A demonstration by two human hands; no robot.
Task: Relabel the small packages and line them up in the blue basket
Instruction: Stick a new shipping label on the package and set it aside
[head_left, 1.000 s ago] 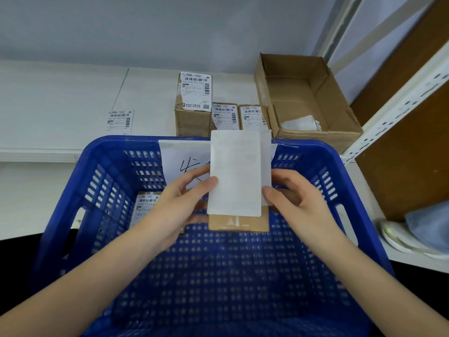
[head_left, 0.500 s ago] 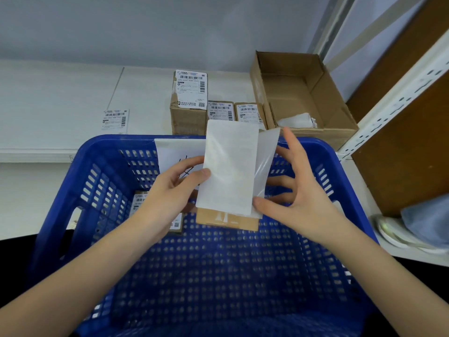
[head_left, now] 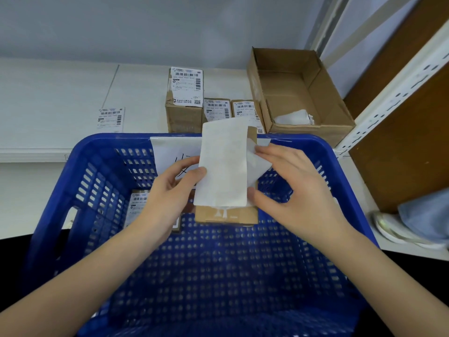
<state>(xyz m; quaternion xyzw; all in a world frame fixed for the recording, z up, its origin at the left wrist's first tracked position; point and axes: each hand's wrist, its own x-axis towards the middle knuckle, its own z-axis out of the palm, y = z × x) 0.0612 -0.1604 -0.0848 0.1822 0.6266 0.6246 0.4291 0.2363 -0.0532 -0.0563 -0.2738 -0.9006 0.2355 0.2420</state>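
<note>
My left hand (head_left: 170, 190) pinches the left edge of a white label sheet (head_left: 222, 164), thumb on its blank face, fingers behind. My right hand (head_left: 291, 188) lies across the sheet's right side, fingers fairly straight over a peeled flap, thumb pressing the lower corner; whether it truly pinches the flap I cannot tell. Under the sheet sits the small package (head_left: 227, 215) I am working on, held above the floor of the blue basket (head_left: 323, 154). So this label is not yet stuck down. In the basket I see 1 labelled package (head_left: 137, 205), partly hidden by my left wrist. On the shelf beyond wait 3 labelled boxes (head_left: 185, 98) and 1 loose label (head_left: 110, 119), so most of the lining up looks left to do.
</note>
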